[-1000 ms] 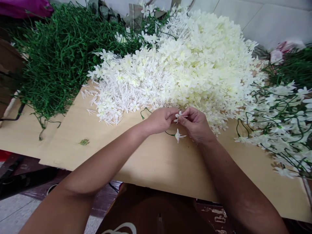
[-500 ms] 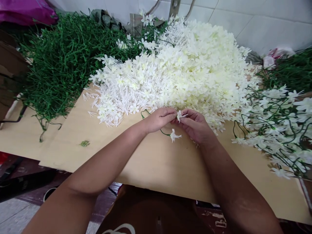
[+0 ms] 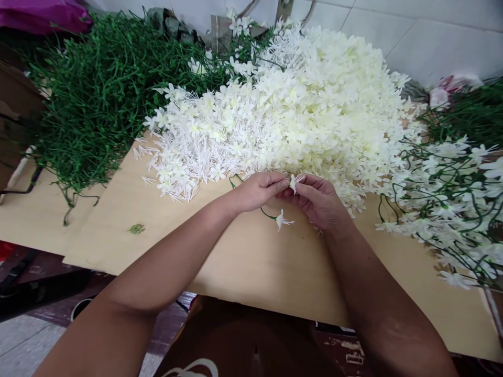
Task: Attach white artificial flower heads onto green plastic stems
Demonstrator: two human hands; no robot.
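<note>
My left hand [image 3: 262, 190] is closed around a green artificial stem [image 3: 268, 213], part of which curves out below the fingers. One white flower [image 3: 281, 220] sits on that stem's lower branch, over the board. Between my two hands is another small white artificial flower [image 3: 293, 184], its petals facing left. The thumb and fingers of my right hand [image 3: 319, 201] pinch this flower from the right. My fingers hide where the flower and the stem meet.
Behind my hands a big heap of loose white flowers [image 3: 314, 104] covers the board [image 3: 251, 262]. Green stems [image 3: 98, 99] are piled at the left. Finished-looking flowered stems [image 3: 444, 209] lie at the right. A green scrap [image 3: 137, 229] rests near the front left.
The pinched flower has turned and shifted slightly right, with its petals now seen edge-on. My right hand has moved a little to the right. The left hand keeps its hold.
</note>
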